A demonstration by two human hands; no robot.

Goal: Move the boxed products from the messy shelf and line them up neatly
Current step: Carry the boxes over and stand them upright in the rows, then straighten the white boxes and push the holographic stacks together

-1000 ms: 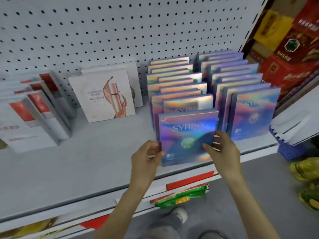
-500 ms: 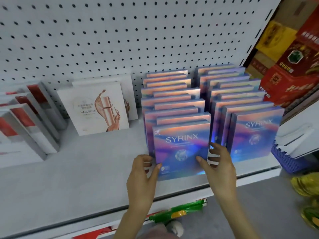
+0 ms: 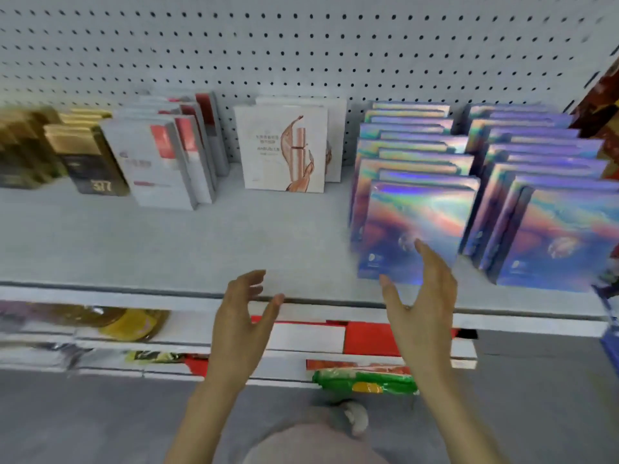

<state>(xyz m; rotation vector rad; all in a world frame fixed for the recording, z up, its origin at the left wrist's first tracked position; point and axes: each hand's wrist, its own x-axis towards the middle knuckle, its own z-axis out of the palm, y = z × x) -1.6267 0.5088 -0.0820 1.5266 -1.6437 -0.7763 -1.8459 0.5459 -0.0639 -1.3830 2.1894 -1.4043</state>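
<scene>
Both hands are empty, fingers spread. The right hand (image 3: 423, 296) is just in front of the front shiny holographic flat box (image 3: 415, 226), which stands upright facing out; the left hand (image 3: 243, 316) is further left. Two holographic rows stand side by side; exact count is unclear.

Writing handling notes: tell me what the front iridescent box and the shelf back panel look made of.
Front iridescent box: apparently card with glossy holographic film; rainbow sheen shifts across its face. Back panel: probably painted sheet metal pegboard, matte light grey with regular holes.
</scene>
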